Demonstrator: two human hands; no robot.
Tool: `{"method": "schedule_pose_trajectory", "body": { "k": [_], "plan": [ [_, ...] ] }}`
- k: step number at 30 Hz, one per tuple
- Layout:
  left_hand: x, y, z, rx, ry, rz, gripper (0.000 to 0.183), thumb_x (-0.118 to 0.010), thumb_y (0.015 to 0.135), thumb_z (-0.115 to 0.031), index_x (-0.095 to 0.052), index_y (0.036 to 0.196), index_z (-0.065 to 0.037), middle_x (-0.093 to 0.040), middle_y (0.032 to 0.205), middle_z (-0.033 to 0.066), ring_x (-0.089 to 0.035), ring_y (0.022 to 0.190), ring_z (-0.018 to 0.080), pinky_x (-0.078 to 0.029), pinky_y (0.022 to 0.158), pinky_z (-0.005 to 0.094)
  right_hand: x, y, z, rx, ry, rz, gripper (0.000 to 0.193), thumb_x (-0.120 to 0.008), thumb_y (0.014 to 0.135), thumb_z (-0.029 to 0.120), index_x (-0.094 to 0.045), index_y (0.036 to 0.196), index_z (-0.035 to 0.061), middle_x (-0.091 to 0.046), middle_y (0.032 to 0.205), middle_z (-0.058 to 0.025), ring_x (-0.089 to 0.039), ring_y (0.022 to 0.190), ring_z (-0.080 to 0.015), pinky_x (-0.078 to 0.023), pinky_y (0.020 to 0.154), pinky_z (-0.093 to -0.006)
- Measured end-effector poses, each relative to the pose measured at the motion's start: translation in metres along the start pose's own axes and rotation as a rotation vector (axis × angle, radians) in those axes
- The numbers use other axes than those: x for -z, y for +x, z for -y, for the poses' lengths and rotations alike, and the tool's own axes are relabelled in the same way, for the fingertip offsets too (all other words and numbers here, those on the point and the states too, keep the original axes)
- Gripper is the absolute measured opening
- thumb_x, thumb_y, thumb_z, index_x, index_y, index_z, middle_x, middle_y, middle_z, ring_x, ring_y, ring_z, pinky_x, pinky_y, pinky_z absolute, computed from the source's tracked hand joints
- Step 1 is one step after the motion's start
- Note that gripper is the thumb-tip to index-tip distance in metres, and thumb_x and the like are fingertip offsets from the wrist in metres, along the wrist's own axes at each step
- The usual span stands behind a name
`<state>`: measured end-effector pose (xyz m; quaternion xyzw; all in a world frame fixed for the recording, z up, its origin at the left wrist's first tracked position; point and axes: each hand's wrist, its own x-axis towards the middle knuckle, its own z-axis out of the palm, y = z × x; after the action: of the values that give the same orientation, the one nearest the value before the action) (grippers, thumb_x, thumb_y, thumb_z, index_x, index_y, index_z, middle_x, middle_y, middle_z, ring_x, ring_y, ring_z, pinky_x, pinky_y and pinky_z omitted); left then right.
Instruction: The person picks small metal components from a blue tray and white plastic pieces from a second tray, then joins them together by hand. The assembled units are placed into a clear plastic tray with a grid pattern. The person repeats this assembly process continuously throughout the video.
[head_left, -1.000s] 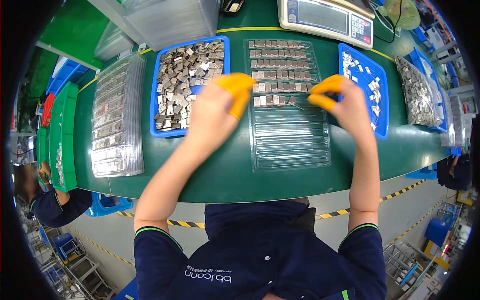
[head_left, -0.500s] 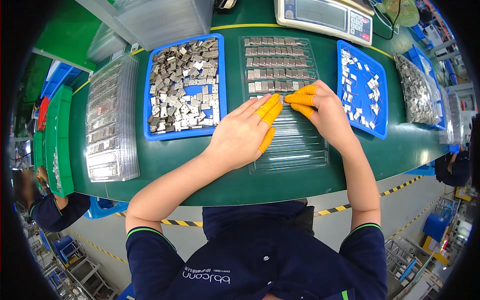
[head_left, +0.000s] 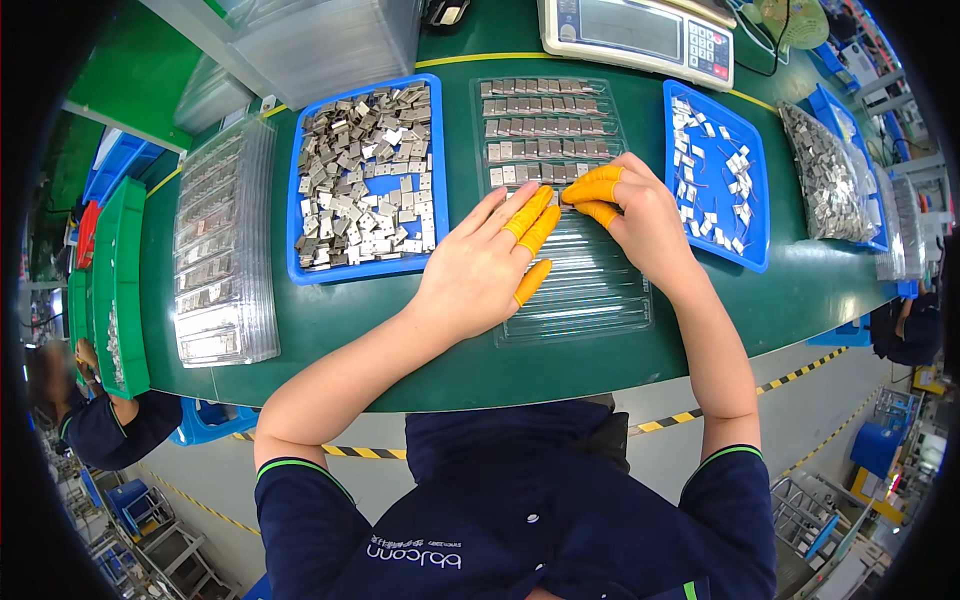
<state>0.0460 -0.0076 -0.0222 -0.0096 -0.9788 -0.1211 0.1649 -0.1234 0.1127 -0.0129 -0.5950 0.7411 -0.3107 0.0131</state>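
Note:
A clear plastic tray (head_left: 575, 290) with long grooves lies in front of me. Its far rows hold small grey metal plates (head_left: 540, 127) with thin wires. My left hand (head_left: 485, 250), with yellow finger covers, rests over the tray, fingers stretched out and their tips on the row nearest me. From the other side comes my right hand (head_left: 635, 205), its covered thumb and fingers pinched together at the same row, close to the left fingertips. Whatever small piece sits in that pinch is hidden by the fingers.
Left of the tray, a blue bin (head_left: 440, 215) holds many metal plates; beyond it stand stacked clear trays (head_left: 225, 250). On the right, another blue bin (head_left: 757, 215) holds white wired pieces, beside a bag of parts (head_left: 832, 185). A scale (head_left: 635, 35) stands behind. A co-worker's hand (head_left: 88, 358) is far left.
The view has shifted slightly. My right fingertips have closed into a tighter pinch over the row; my left hand has stayed nearly where it was.

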Motion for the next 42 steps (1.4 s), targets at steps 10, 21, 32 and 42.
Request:
{"method": "schedule_pose_trajectory", "body": {
  "k": [10, 21, 32, 42],
  "plan": [
    [0.033, -0.001, 0.050, 0.376, 0.051, -0.462, 0.032, -0.061, 0.082, -0.015, -0.057, 0.112, -0.006, -0.059, 0.109, 0.0135, -0.050, 0.105, 0.0332, -0.036, 0.094, 0.0398, 0.048, -0.002, -0.039, -0.414, -0.016, -0.237, 0.021, -0.070, 0.074, 0.014, -0.068, 0.095, 0.0078, -0.064, 0.087, -0.0102, -0.057, 0.071, -0.0220, -0.046, 0.067, -0.0300],
    [0.049, -0.022, 0.110, 0.714, 0.281, -0.259, 0.019, -0.068, 0.075, -0.027, -0.070, 0.087, -0.012, -0.064, 0.091, 0.0086, -0.055, 0.092, 0.0217, -0.029, 0.089, 0.0383, 0.054, -0.021, -0.082, -0.391, -0.287, -0.123, 0.037, -0.068, 0.076, 0.011, -0.058, 0.110, 0.0000, -0.057, 0.104, -0.0201, -0.054, 0.097, -0.0316, -0.041, 0.088, -0.0363],
    [0.047, -0.013, 0.103, 0.811, 0.084, -0.293, 0.018, -0.071, 0.074, -0.016, -0.069, 0.087, -0.005, -0.065, 0.087, 0.0117, -0.060, 0.079, 0.0197, -0.045, 0.075, 0.0322, 0.052, -0.013, -0.071, -0.700, -0.232, -0.193, 0.022, -0.072, 0.071, 0.013, -0.070, 0.092, 0.0087, -0.065, 0.075, -0.0107, -0.061, 0.067, -0.0228, -0.048, 0.063, -0.0322],
    [0.040, -0.014, 0.100, 0.664, -0.584, -0.521, 0.022, -0.063, 0.081, -0.004, -0.064, 0.103, 0.002, -0.067, 0.094, 0.0088, -0.064, 0.082, 0.0140, -0.050, 0.072, 0.0245, 0.060, -0.009, -0.071, -0.658, -0.034, -0.427, 0.021, -0.073, 0.072, 0.014, -0.069, 0.089, 0.0024, -0.068, 0.077, -0.0102, -0.065, 0.067, -0.0182, -0.050, 0.064, -0.0289]
  ]
}}
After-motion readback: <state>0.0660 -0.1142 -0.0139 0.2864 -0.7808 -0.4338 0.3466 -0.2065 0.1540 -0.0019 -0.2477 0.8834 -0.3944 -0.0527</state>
